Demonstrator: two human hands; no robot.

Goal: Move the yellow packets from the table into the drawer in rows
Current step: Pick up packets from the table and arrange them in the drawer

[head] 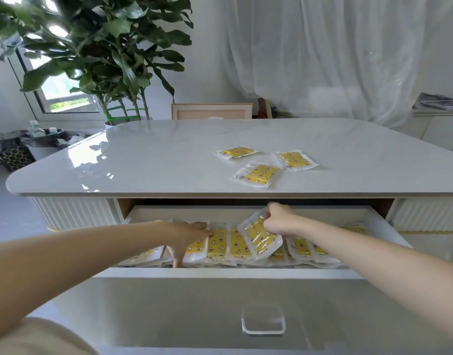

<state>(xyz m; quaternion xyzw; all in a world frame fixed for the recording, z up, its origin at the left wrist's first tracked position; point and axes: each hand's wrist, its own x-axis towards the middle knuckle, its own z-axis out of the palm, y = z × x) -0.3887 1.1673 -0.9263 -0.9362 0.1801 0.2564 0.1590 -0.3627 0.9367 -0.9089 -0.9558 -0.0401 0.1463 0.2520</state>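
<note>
Three yellow packets in clear wrap lie on the table (169, 155): one at the back (236, 151), one to the right (295, 159) and one nearest the edge (258, 175). Below, the open drawer (228, 274) holds a row of several yellow packets (237, 245). My right hand (278, 219) pinches a tilted packet (260, 237) just above that row. My left hand (185, 235) lies on the packets at the drawer's left, with its fingers spread over one packet (196, 248) and its thumb down at the drawer's front edge.
The drawer front carries a clear handle (263, 321). A large potted plant (105, 55) stands behind the table's left corner, a wooden chair back (211, 111) behind the middle. A dark bin (15, 149) sits on the floor at left, white curtains at the back right.
</note>
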